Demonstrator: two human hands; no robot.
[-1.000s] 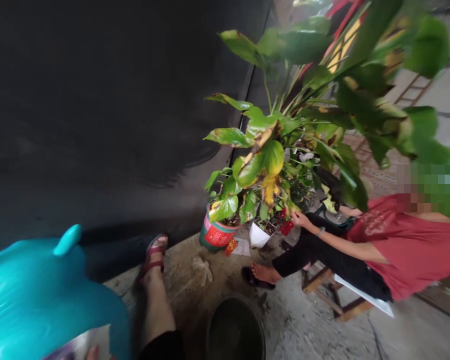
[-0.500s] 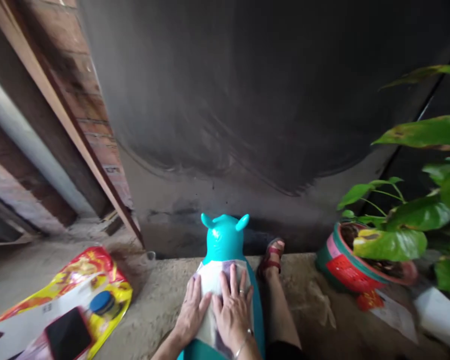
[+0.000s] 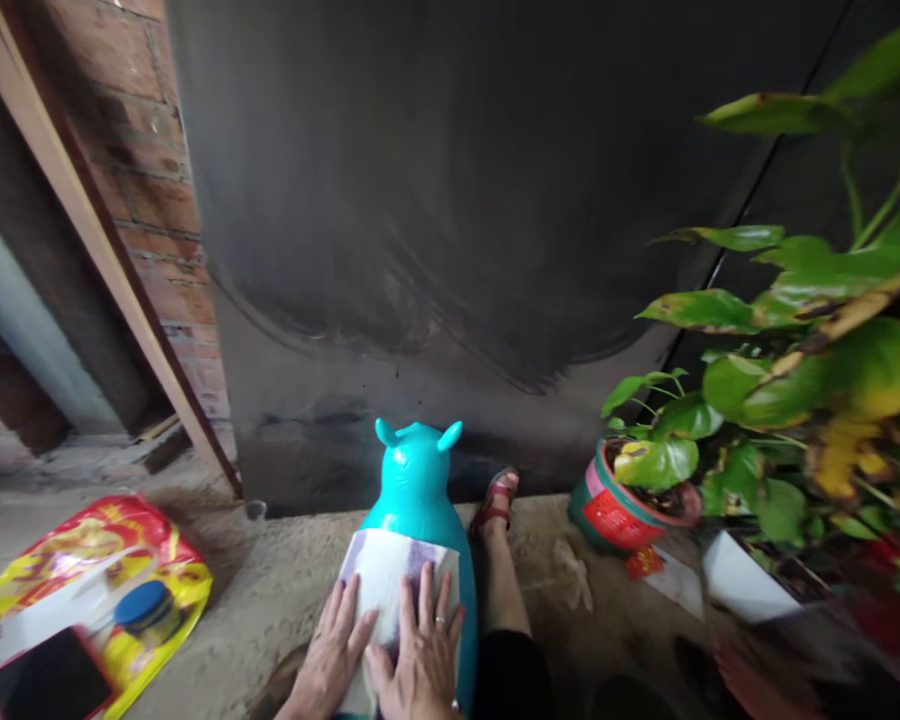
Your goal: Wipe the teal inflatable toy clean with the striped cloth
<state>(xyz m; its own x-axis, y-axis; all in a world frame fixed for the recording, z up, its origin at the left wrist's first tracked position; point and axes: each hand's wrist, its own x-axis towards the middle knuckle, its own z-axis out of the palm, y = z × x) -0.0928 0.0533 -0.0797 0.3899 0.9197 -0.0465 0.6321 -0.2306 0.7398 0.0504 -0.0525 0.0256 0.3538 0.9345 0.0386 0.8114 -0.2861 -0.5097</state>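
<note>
A shiny turquoise inflatable animal toy [image 3: 415,475] with two small ears faces away from me at the lower middle. Over its back lies a white and purple piece of cloth [image 3: 375,552]. My left hand [image 3: 328,645] rests on the cloth's left side, fingers stretched forward. Beside it, my right hand [image 3: 420,645] lies flat with fingers spread and a ring on one finger. Both palms face down, holding nothing. The rear of the toy is hidden below the hands and the frame edge.
At left, a red and yellow plastic bag [image 3: 169,540] lies under a phone [image 3: 49,675] and a blue-lidded jar [image 3: 146,610]. A dark panel [image 3: 450,220] stands ahead. My sandalled foot [image 3: 497,500] is right of the toy, near a potted plant [image 3: 622,515] and a white container [image 3: 746,580].
Both hands have slid back toward me over the cloth, baring more of its front part. The view has turned right, showing more of the plants.
</note>
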